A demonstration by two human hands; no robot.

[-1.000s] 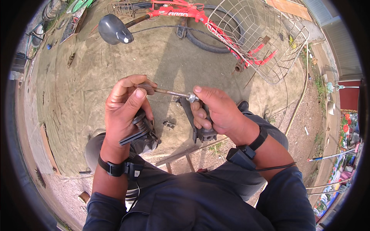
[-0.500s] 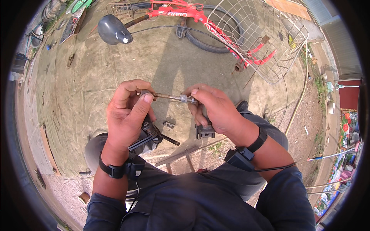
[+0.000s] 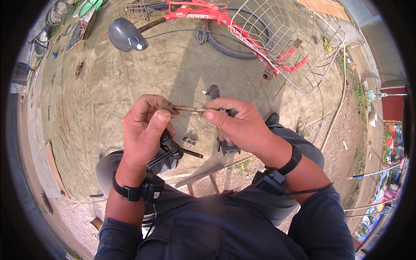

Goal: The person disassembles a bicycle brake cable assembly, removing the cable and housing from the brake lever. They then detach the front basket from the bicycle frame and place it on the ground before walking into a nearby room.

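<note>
Moved the right hand [image 3: 238, 121] a little leftward along the thin rod [image 3: 186, 108] since half a second ago, now covering with thumb and fingers the earlier place of the silver nut. Cannot tell the present position of that nut, on the rod or off it. Also brought into view, just beyond the right fingers, one end of a dark part [image 3: 212, 91].

Pinches the brown, flared end [image 3: 168, 107] of the rod between thumb and fingers of the left hand [image 3: 147, 123], and the other end with the right; keeps both hands closed, with the rod nearly level between them, lifted above the mat [image 3: 99, 86]. Has also a black part [image 3: 168, 141] under the left palm, perhaps supported by the remaining fingers, though hard to be sure.

Concerning progress, already has the rod in the open, well apart from the red bicycle [image 3: 197, 14] and its bare tube end [image 3: 267, 75]. Has not yet fitted it into anything visible. Seems to be in the middle of the work, with a small metal piece [image 3: 189, 141] still loose on the mat. Cannot tell whether taking apart or putting together.
</note>
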